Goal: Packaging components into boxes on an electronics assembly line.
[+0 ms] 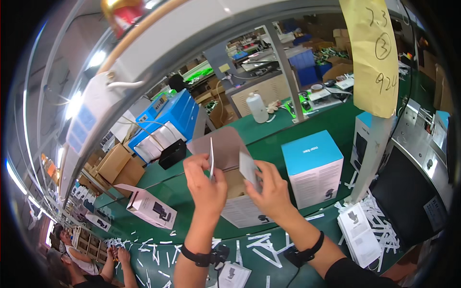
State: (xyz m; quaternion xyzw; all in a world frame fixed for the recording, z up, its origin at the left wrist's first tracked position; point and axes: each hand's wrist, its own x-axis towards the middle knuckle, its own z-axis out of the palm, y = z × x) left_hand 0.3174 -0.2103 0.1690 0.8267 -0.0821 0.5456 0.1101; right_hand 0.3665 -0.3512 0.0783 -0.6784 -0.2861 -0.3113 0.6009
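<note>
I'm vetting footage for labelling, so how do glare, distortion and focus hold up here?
Head view: the ceiling lights on the left glare to white; the pale overhead panel bows in the fisheye, and the corners go black; the red-and-gold thing at top left is blurred; the left hand and right hand look fairly clear.

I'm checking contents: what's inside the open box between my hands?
A brown surface, probably cardboard, shows inside the open white box. What lies beneath it is covered, and your left hand and right hand hide parts of the box.
</note>
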